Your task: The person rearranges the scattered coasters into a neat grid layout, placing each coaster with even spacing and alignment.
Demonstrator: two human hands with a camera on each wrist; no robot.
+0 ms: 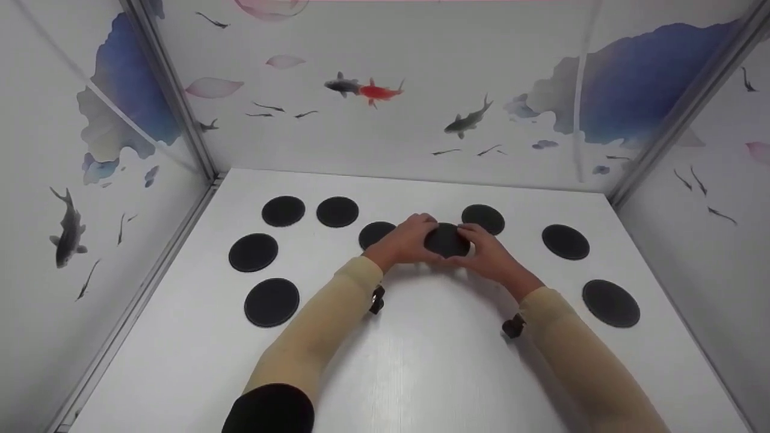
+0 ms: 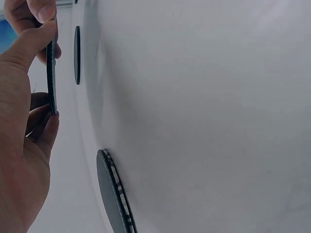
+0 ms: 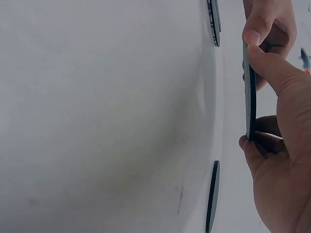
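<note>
Between my two hands is a round black coaster (image 1: pixel 447 240), raised over the white table (image 1: pixel 397 361). My left hand (image 1: pixel 406 240) pinches its left edge, thumb at the near side and fingers at the far side. The opposite edge is pinched the same way by my right hand (image 1: pixel 484 252). In the left wrist view the coaster (image 2: pixel 52 73) shows edge-on, with a gap between it and the tabletop. The right wrist view shows its thin dark rim and paler underside, with both thumbs meeting at the near edge. Behind my left hand, another black coaster (image 1: pixel 374 233) is partly hidden.
Several black coasters lie on the left, among them a near one (image 1: pixel 272 302). On the right are three more: one behind my right hand (image 1: pixel 484 218), one farther right (image 1: pixel 565 242) and one nearer (image 1: pixel 610 303). White panels with painted fish (image 1: pixel 380 92) enclose the table.
</note>
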